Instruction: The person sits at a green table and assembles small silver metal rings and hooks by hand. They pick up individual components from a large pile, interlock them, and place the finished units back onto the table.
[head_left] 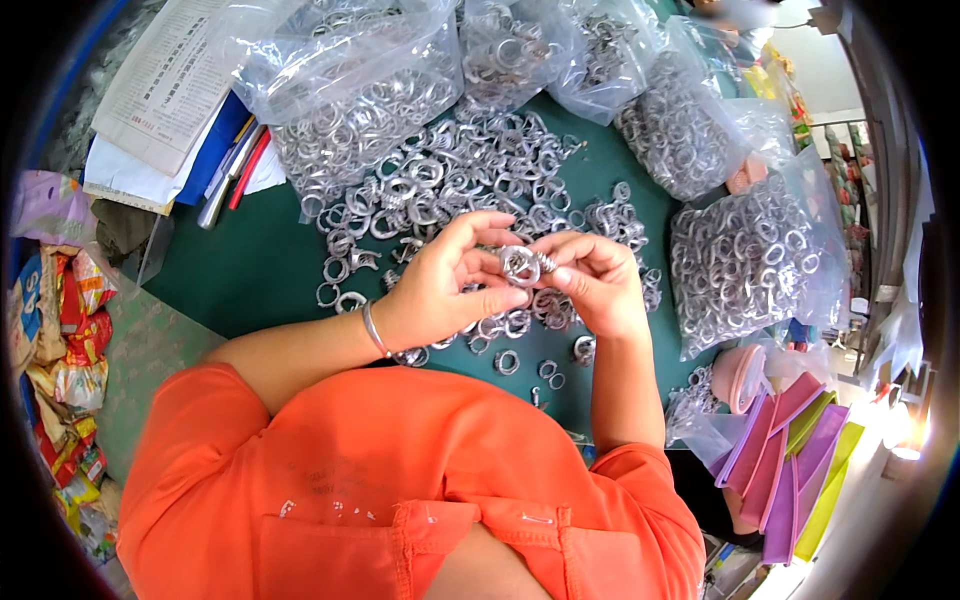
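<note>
Both my hands meet over the table, pinching silver metal rings between the fingertips. My left hand (445, 270), with a bangle at the wrist, grips a thick ring (519, 266) by thumb and fingers. Close against it, my right hand (597, 280) pinches a small stack of rings (545, 262) from the other side; its exact form is partly covered by fingers. Beyond and beneath the hands spreads a loose heap of similar rings (480, 165). Nearer to me, a few single rings (507, 362) lie apart on the green tabletop (250, 285).
Clear plastic bags of rings line the far edge, including a large bag (370, 110) and a bag at right (745, 255). Papers (165, 85) and pens (245, 170) lie far left. A pink container (738, 378) and coloured strips (790, 450) stand right.
</note>
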